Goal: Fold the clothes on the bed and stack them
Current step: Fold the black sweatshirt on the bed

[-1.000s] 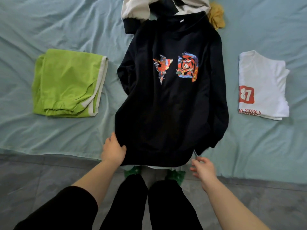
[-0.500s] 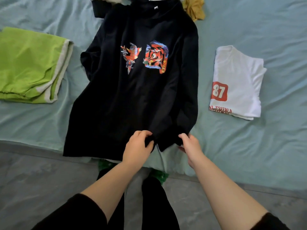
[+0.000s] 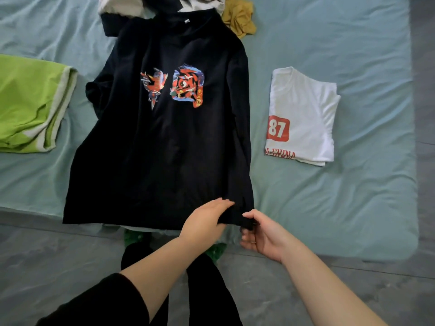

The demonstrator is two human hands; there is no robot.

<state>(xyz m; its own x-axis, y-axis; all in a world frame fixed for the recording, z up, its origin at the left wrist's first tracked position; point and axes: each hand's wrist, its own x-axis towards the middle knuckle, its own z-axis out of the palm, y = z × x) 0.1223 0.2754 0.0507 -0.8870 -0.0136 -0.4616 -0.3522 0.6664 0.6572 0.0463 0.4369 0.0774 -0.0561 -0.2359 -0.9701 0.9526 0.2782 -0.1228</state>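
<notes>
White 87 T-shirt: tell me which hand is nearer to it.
Right. The right hand pinches the black sweatshirt's lower corner, below and left of the white 87 T-shirt; the left hand rests on the hem beside it, farther left.

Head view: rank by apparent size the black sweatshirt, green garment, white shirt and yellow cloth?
Largest: black sweatshirt.
Then: green garment and white shirt, alike; green runs off frame.
Smallest: yellow cloth.

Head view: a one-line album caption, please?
Left hand touches black sweatshirt hem, right hand pinches its cuff; green garment and white T-shirt lie folded alongside.
</notes>
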